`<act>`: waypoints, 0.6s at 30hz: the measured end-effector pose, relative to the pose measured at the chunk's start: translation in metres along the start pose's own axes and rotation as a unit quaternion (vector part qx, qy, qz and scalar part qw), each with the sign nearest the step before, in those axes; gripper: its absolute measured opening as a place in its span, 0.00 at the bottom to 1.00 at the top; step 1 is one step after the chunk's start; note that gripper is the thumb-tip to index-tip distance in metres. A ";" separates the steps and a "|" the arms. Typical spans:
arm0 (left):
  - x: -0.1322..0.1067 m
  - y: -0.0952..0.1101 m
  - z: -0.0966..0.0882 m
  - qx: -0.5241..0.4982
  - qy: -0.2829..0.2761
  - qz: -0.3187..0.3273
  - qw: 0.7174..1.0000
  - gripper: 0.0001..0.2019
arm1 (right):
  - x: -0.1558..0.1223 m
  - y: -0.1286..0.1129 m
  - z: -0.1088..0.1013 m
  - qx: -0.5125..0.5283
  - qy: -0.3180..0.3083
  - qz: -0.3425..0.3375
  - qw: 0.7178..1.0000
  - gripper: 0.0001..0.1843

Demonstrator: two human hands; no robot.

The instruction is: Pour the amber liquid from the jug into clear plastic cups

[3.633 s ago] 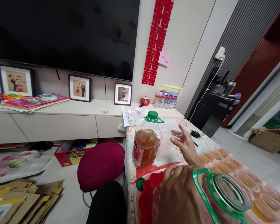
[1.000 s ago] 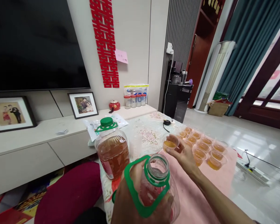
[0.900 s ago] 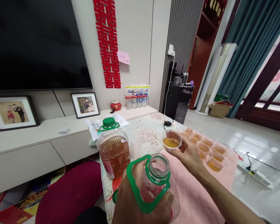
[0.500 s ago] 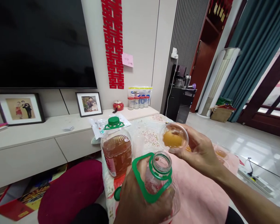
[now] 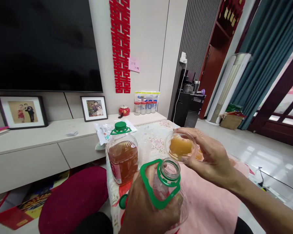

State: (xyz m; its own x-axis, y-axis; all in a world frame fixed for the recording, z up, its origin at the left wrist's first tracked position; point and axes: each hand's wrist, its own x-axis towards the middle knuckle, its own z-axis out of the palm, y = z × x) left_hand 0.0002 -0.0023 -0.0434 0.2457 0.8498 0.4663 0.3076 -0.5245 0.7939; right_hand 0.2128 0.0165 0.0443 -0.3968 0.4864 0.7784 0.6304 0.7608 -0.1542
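Observation:
My left hand (image 5: 151, 204) is wrapped round a clear plastic jug (image 5: 184, 203) with a green handle ring; its mouth is uncapped and points upward. Just above and right of that mouth, my right hand (image 5: 208, 156) grips a clear plastic cup (image 5: 194, 143) by its side. The cup is tilted toward the jug, with amber liquid (image 5: 180, 146) inside. A second, larger jug (image 5: 123, 156) of brown liquid stands to the left under a green cap (image 5: 120, 126). Beside my left hand lies a loose green cap (image 5: 122, 201).
A stack of clear cups (image 5: 144, 152) stands behind the jugs on the table, partly covered by a pink cloth (image 5: 207, 195). More cups sit behind my right forearm. A maroon stool (image 5: 75, 198) is at left, before a white cabinet (image 5: 85, 151).
The cup in my right hand has tipped a little further toward the jug and shifted slightly lower. My left hand keeps its hold on the jug. The camera view has shifted slightly.

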 end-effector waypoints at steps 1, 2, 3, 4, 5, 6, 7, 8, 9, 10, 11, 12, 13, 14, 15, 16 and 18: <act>0.000 0.001 0.000 -0.005 -0.005 -0.002 1.000 0.17 | 0.001 -0.001 -0.001 -0.004 -0.003 -0.005 1.000 0.30; -0.001 0.002 0.000 -0.008 -0.007 -0.010 1.000 0.17 | 0.002 -0.002 -0.002 -0.008 -0.006 -0.009 1.000 0.31; -0.002 0.003 0.000 -0.008 -0.007 -0.021 1.000 0.18 | 0.003 -0.003 -0.003 -0.013 -0.010 -0.012 1.000 0.31; -0.003 0.003 0.000 -0.006 -0.011 -0.032 0.999 0.19 | 0.004 -0.004 -0.004 -0.017 -0.012 -0.016 1.000 0.32; -0.004 0.004 0.001 -0.004 -0.010 -0.041 0.999 0.21 | 0.005 -0.005 -0.005 -0.021 -0.013 -0.020 0.999 0.32; -0.005 0.004 0.001 -0.001 -0.001 -0.045 0.999 0.23 | 0.006 -0.006 -0.006 -0.024 -0.014 -0.024 0.999 0.33; -0.005 0.005 0.002 0.003 0.010 -0.041 0.999 0.23 | 0.007 -0.006 -0.007 -0.027 -0.014 -0.029 0.999 0.33; -0.005 0.005 0.002 0.008 0.016 -0.034 0.999 0.21 | 0.008 -0.007 -0.007 -0.028 -0.013 -0.033 0.999 0.34; -0.004 0.007 0.002 0.015 0.021 -0.024 0.999 0.19 | 0.008 -0.008 -0.008 -0.028 -0.014 -0.037 0.999 0.34; -0.002 0.008 0.001 0.020 0.022 -0.015 0.999 0.16 | 0.009 -0.008 -0.008 -0.029 -0.016 -0.039 0.999 0.35; 0.000 0.010 0.000 0.023 0.012 -0.004 1.000 0.13 | 0.009 -0.009 -0.009 -0.029 -0.018 -0.040 0.999 0.35; 0.002 0.013 -0.002 0.024 0.000 0.003 1.000 0.11 | 0.010 -0.009 -0.009 -0.030 -0.020 -0.041 0.999 0.35; 0.003 0.015 -0.003 0.023 -0.002 0.002 1.000 0.09 | 0.011 -0.009 -0.010 -0.031 -0.022 -0.044 0.998 0.35; 0.005 0.019 -0.004 0.020 -0.005 -0.001 1.000 0.09 | 0.012 -0.010 -0.010 -0.033 -0.024 -0.047 0.998 0.35; 0.006 0.022 -0.005 0.016 -0.009 -0.004 1.000 0.09 | 0.013 -0.011 -0.011 -0.036 -0.026 -0.052 0.998 0.35; 0.006 0.024 -0.006 0.013 -0.012 -0.008 1.000 0.09 | 0.014 -0.011 -0.012 -0.039 -0.027 -0.058 0.997 0.35; 0.006 0.027 -0.005 0.013 -0.002 -0.016 1.000 0.10 | 0.016 -0.013 -0.013 -0.044 -0.029 -0.073 0.996 0.36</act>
State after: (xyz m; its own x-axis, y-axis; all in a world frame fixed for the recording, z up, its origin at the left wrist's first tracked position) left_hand 0.0053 -0.0111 -0.0169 0.2397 0.8661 0.4387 0.3393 -0.4981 0.7980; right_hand 0.2075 0.0088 0.0664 -0.5242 0.3997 0.7519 0.6183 0.7858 0.0134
